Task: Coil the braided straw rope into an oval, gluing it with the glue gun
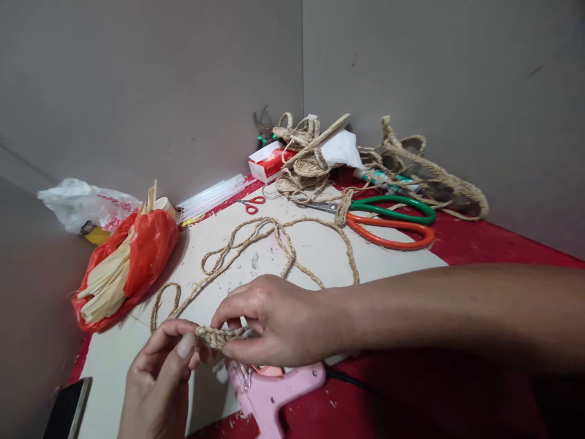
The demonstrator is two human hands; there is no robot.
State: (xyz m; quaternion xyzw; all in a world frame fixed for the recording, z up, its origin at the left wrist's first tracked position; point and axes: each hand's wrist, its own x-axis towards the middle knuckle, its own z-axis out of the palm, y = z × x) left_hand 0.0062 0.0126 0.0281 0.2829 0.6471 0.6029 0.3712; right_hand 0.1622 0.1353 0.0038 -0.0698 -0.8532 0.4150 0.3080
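Between my two hands is a small coiled piece of braided straw rope (214, 336). My left hand (159, 372) pinches its left end between thumb and fingers. From the right, my right hand (269, 320) grips the other end, its fingers hiding part of the piece. A long thin braided cord (237, 249) lies in loose loops on the white board behind my hands; whether it joins the held piece is hidden. Just below my right hand sits a pink glue gun (274, 396) with a black cable.
Large scissors (388, 222) with green and orange handles and small red scissors (250, 204) lie farther back. Braided rope bundles (311, 164) pile up near the corner. A red bag of husks (150, 250), clear glue sticks (214, 196) and a phone (68, 408) are leftward.
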